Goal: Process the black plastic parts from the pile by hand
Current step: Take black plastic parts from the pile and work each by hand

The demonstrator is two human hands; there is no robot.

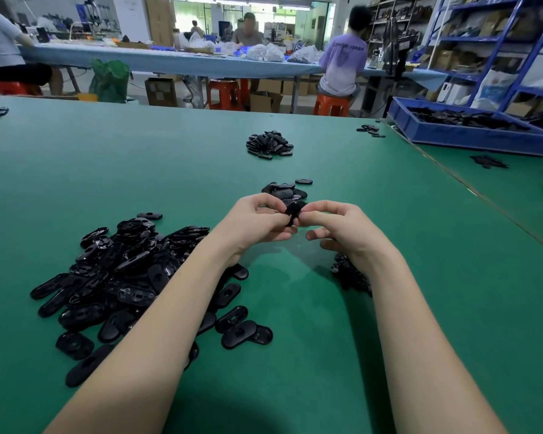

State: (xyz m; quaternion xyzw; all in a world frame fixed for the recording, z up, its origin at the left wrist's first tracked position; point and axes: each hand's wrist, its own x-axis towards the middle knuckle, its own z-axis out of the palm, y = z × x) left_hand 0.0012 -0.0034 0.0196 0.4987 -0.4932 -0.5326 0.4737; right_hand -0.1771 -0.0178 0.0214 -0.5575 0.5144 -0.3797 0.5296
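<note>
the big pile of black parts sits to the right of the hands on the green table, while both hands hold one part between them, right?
Not quite. The head view shows the big pile of black parts to the left of the hands, partly under the left forearm, on the green table. The rest holds: the left hand and right hand pinch one black part between them.

I see both my forearms reach forward, bare, and come together in the middle. My left hand (251, 219) has the fingers curled, thumb and forefinger closed in a pinch. My right hand (337, 228) faces it with the same grip, fingertips almost touching the left ones. Both wrists are lifted above the worktop (389, 245).
</note>
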